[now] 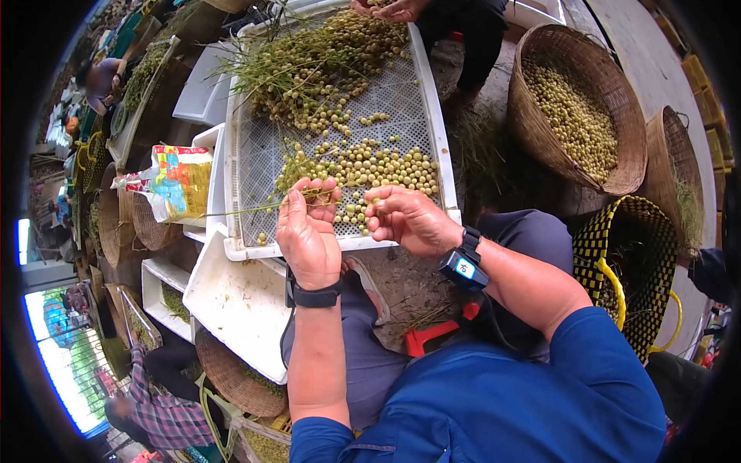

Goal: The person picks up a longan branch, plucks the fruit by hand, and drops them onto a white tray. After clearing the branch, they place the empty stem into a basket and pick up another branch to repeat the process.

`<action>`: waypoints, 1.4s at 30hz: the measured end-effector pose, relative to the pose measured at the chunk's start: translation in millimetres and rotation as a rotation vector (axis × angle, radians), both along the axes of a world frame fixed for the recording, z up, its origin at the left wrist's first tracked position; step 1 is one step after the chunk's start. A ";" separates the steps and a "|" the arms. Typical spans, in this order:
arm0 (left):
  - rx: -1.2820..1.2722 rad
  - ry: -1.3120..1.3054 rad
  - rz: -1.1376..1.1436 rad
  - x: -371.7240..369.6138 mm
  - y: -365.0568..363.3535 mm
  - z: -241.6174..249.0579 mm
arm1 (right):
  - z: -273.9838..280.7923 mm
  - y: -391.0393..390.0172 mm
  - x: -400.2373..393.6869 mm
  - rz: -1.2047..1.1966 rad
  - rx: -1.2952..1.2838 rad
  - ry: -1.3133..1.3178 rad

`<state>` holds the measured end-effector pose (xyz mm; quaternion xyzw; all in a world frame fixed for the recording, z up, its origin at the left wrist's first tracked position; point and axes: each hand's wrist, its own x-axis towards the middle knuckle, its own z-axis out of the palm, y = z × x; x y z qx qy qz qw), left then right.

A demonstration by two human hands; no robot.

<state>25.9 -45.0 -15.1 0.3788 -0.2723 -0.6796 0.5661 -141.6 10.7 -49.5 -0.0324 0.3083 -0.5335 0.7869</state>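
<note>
My left hand (311,235) is raised over the near edge of a white mesh tray (255,181), palm up. Its fingers are closed round a fruit sprig (312,193), whose thin green stem sticks out to the left. To the right, my right hand (413,220) has its fingers curled in a pinch, with a small round fruit at the tips, partly hidden. Loose yellow-green fruits (397,170) lie on the mesh beyond both hands. Farther up the tray is a heap of fruit still on green stems (289,73).
Another person's hands (394,9) are at the tray's far end. A wicker basket of fruit (571,116) stands right, above a black-and-yellow woven basket (637,255). Left are a white foam box (235,301) and a colourful plastic bag (181,181). A red object (432,336) lies below.
</note>
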 end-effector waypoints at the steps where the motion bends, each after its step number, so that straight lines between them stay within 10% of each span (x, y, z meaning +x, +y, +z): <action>1: 0.019 0.044 -0.025 2.9 -1.7 -1.3 | 2.4 -0.1 -0.3 0.004 -0.001 -0.001; 42: 0.160 0.188 -0.207 11.1 -1.4 -5.9 | 10.8 -2.4 -6.1 0.011 -0.034 0.111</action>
